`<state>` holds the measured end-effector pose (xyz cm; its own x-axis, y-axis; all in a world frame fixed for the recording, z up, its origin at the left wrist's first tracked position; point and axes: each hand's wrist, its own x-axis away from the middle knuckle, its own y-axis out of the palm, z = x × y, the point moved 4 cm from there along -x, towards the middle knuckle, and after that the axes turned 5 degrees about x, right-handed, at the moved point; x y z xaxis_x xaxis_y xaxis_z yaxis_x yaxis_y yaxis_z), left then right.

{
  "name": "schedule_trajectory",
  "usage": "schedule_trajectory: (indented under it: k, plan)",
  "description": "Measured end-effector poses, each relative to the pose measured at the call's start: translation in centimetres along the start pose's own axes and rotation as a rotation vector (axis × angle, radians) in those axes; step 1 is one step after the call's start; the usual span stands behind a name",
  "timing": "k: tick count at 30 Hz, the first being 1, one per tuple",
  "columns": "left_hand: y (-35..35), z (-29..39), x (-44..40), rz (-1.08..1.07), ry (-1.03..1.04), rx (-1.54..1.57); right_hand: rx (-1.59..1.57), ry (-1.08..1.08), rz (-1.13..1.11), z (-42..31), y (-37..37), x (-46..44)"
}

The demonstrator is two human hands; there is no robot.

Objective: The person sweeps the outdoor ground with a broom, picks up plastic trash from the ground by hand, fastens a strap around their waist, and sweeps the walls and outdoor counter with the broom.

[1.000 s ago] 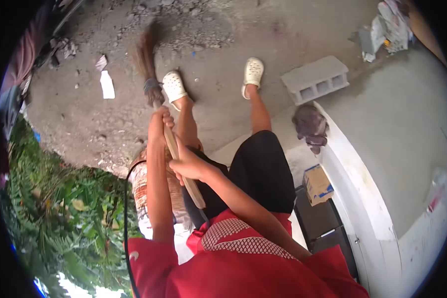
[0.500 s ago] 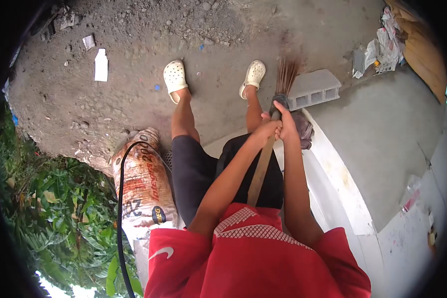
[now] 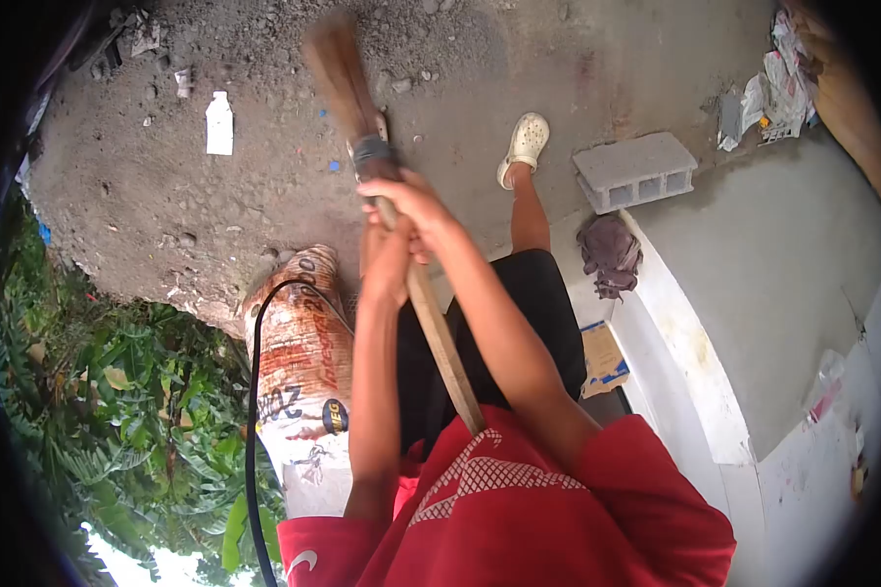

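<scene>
Both hands are wrapped round the wooden handle of a stick broom (image 3: pixel 440 338), which slants up and left from my red shirt. My right hand (image 3: pixel 406 201) grips it just below the dark binding. My left hand (image 3: pixel 390 259) closes on the handle close beneath, nearer my body. The brown bristles are smeared by motion and point to the upper left, over dirt and gravel. Most of my left shoe is hidden behind the broom; my right cream clog (image 3: pixel 527 140) stands on the ground to its right.
A concrete hollow block (image 3: pixel 636 171) lies right of my right foot, with a dark crumpled cloth (image 3: pixel 610 256) below it. A stained sack (image 3: pixel 303 342) and a black hose (image 3: pixel 252 421) are at left. White paper (image 3: pixel 219 124) lies on the dirt. Trash (image 3: pixel 778 83) sits at upper right.
Both hands have swung the broom leftward, its bristles moving from beside the hollow block to the gravel at upper left. The grip on the handle stays. The cardboard by the wall now shows.
</scene>
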<state>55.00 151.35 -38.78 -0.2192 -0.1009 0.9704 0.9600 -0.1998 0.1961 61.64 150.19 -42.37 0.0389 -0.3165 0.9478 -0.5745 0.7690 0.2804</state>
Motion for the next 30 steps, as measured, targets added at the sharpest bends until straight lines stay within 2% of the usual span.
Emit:
schedule_trajectory:
  k: [1,2,3,4,5,6,7,9,10,11,12,14,15,17,18,19,21,22,23,25,26,27,28,30]
  plan:
    - [2.2,-1.4,-0.1,-0.144,-0.08,-0.025,0.024,0.032,0.111,-0.1,-3.2,1.2]
    - [4.2,-3.8,-1.1,-0.268,-0.166,-0.055,0.032,0.32,0.268,-1.2,-6.2,4.3]
    - [7.1,-5.6,-1.6,-0.35,-0.2,-0.05,-0.082,-0.005,0.515,-1.5,-9.3,4.8]
    - [9.5,-7.9,-2.7,-0.448,-0.304,-0.057,-0.104,0.098,0.575,-1.6,-13.0,5.9]
    - [11.8,-9.8,-4.0,-0.522,-0.373,0.067,-0.09,0.066,0.604,-0.9,-17.2,5.4]
    - [13.3,-11.8,-6.0,-0.581,-0.508,0.029,-0.074,0.177,0.603,-1.9,-18.8,5.9]
    - [12.5,-12.5,-8.3,-0.557,-0.508,0.095,-0.053,0.289,0.605,-1.7,-20.5,4.7]
    - [10.6,-12.4,-12.1,-0.497,-0.497,0.219,-0.277,0.347,0.354,2.4,-21.6,-3.9]
    - [6.8,-8.4,-12.4,-0.411,-0.355,0.346,0.052,0.374,0.473,-0.9,-15.0,-4.4]
    - [1.0,-5.5,-15.7,-0.251,-0.359,0.125,0.091,0.233,0.406,-0.6,-9.5,-8.3]
    - [-5.5,-1.4,-14.3,-0.156,-0.308,0.166,0.137,0.027,0.323,2.1,-5.5,-15.1]
    - [-13.6,6.6,-8.3,0.022,-0.167,0.189,0.221,0.072,0.078,-0.3,8.7,-14.5]
    - [-14.3,9.7,-6.6,0.07,-0.063,0.207,0.221,0.108,-0.06,-1.4,12.3,-13.1]
    - [-11.2,12.3,-4.6,0.137,0.132,0.213,0.202,0.103,-0.242,-3.2,14.6,-11.0]
    - [-8.0,12.0,-3.9,0.153,0.201,0.203,0.167,-0.033,-0.264,-3.7,14.4,-10.6]
    - [-4.6,11.0,-2.9,0.15,0.226,0.199,0.172,-0.057,-0.25,-4.2,12.6,-9.4]
    - [1.6,6.9,-2.5,0.089,0.148,0.277,0.16,-0.108,-0.205,-6.5,4.4,-5.1]
    - [5.0,5.7,-1.8,-0.016,0.095,0.16,0.206,-0.064,0.001,-9.3,1.2,-1.0]
    - [8.4,4.3,-1.7,-0.115,-0.067,0.068,0.219,-0.131,0.159,-10.7,-2.7,0.7]
    - [15.1,0.5,-4.6,-0.341,-0.266,0.143,0.143,-0.145,0.465,-12.8,-11.2,3.3]
    - [18.4,-1.3,-6.4,-0.43,-0.36,0.193,0.209,-0.152,0.633,-14.2,-14.7,3.6]
    - [20.5,-1.9,-9.0,-0.517,-0.449,0.218,0.207,-0.159,0.639,-15.5,-18.4,2.1]
    - [20.6,-1.7,-11.7,-0.489,-0.448,0.335,0.187,-0.148,0.657,-15.7,-21.2,-0.1]
    - [20.5,-2.2,-15.5,-0.424,-0.471,0.554,0.256,0.253,0.381,-15.3,-20.9,-6.4]
